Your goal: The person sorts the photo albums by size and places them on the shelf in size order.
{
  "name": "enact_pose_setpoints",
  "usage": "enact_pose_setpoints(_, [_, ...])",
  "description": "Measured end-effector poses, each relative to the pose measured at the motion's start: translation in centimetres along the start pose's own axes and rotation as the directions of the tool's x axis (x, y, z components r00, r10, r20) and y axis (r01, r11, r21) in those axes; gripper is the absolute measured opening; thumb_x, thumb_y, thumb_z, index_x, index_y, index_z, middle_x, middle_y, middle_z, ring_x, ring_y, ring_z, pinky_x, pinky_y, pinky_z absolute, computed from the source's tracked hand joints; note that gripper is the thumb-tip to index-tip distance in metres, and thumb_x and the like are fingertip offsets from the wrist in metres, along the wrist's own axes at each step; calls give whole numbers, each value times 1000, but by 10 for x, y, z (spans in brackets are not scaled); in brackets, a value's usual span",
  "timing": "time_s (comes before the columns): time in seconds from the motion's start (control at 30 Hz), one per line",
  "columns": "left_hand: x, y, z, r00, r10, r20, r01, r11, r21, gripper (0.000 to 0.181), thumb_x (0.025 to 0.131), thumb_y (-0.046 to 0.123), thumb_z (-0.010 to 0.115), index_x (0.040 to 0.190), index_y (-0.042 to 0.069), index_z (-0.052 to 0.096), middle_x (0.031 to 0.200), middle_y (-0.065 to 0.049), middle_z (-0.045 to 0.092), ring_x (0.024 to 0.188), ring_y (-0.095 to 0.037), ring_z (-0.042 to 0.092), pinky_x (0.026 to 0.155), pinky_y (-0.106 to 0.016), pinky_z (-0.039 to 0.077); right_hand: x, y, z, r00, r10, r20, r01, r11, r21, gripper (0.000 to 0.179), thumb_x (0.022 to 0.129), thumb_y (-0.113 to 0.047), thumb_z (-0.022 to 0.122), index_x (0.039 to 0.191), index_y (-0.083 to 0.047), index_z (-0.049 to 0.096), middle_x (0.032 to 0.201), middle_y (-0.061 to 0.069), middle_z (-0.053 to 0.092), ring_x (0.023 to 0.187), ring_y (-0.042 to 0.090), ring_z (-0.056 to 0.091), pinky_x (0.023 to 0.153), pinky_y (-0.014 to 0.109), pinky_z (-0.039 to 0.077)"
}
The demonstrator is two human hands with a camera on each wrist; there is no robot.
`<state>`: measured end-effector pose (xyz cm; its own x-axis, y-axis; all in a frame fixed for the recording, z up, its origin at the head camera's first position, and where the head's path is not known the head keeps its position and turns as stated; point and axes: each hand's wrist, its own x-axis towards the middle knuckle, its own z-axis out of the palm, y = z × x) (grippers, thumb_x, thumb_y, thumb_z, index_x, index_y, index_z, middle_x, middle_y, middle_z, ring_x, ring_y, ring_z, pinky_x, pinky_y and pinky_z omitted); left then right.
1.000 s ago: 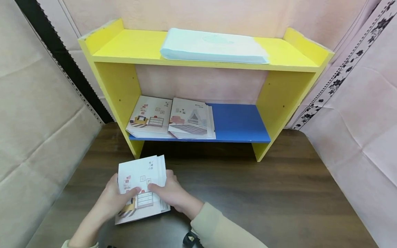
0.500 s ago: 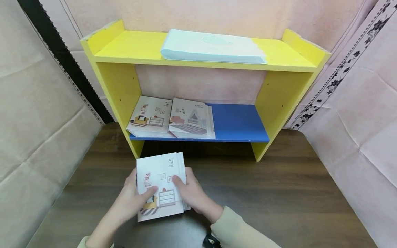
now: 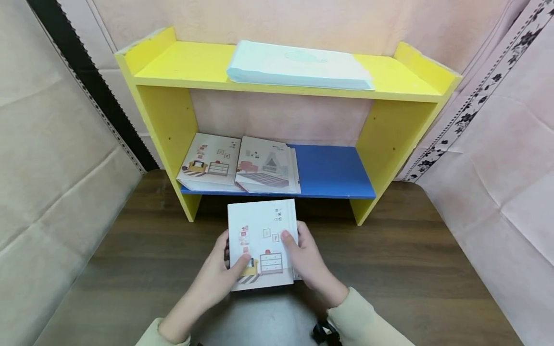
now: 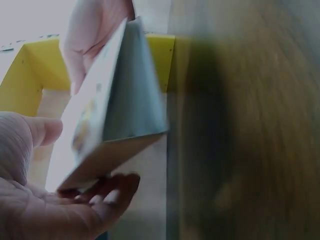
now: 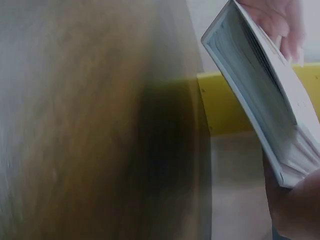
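Note:
In the head view a small stack of white books (image 3: 259,221) is held between both hands over the table. Its top cover has a printed drawing of a drawer cabinet and a yellow chair. My left hand (image 3: 218,271) grips the left edge, thumb on the cover and fingers underneath. On the opposite edge, my right hand (image 3: 311,259) holds the stack with its thumb on top. The left wrist view shows the books (image 4: 132,95) tilted, with the left fingers below. Page edges of the books (image 5: 250,85) show in the right wrist view.
Beyond the hands stands a yellow shelf unit (image 3: 166,115) with a blue lower board (image 3: 331,168). Two piles of similar books, a left pile (image 3: 212,156) and a right pile (image 3: 264,166), lie on that board. A flat pale blue packet (image 3: 298,65) rests on top. Cloth surrounds the table (image 3: 411,269).
Both hands have carried the books to the right and a little toward the shelf. The fanned edges at the right side now stand closer together.

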<state>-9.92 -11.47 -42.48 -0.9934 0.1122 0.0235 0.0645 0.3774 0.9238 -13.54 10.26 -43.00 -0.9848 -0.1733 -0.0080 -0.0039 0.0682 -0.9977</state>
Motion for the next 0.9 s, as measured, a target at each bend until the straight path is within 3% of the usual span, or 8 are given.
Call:
enact_pose_setpoints(0.1, [1, -1, 11, 1000, 5, 31, -6, 1000, 12, 66, 95, 28, 64, 148, 17, 27, 113, -1, 61, 91, -11, 62, 78, -32, 52, 1, -3, -9, 1000, -6, -14, 6, 1000, 22, 38, 102, -34, 47, 135, -19, 37, 104, 13, 66, 83, 28, 68, 67, 43, 57])
enact_pose_setpoints(0.27, [4, 0, 24, 997, 31, 64, -31, 1000, 2, 63, 96, 34, 61, 146, 19, 27, 109, 5, 63, 91, -7, 63, 79, -34, 50, 3, -8, -21, 999, -12, -37, 14, 999, 50, 37, 102, -31, 49, 135, -19, 38, 105, 14, 66, 83, 30, 68, 67, 45, 57])
enact_pose_setpoints(0.7, [19, 11, 47, 994, 108, -28, -110, 991, -77, 65, 93, 46, 61, 144, 21, 29, 106, 5, 61, 88, -8, 63, 73, -32, 53, 4, -19, -40, 997, 29, -67, -22, 994, 104, 37, 101, -29, 50, 136, -25, 37, 110, 12, 66, 88, 32, 69, 69, 47, 57])
enact_pose_setpoints(0.9, [31, 17, 55, 992, 117, -48, -124, 974, -188, 57, 94, 39, 63, 140, 19, 35, 107, 1, 59, 87, -13, 64, 72, -34, 55, 4, -22, -50, 996, 44, -77, -34, 992, 125, 41, 101, -35, 51, 137, -26, 35, 114, 13, 65, 91, 33, 68, 72, 47, 56])
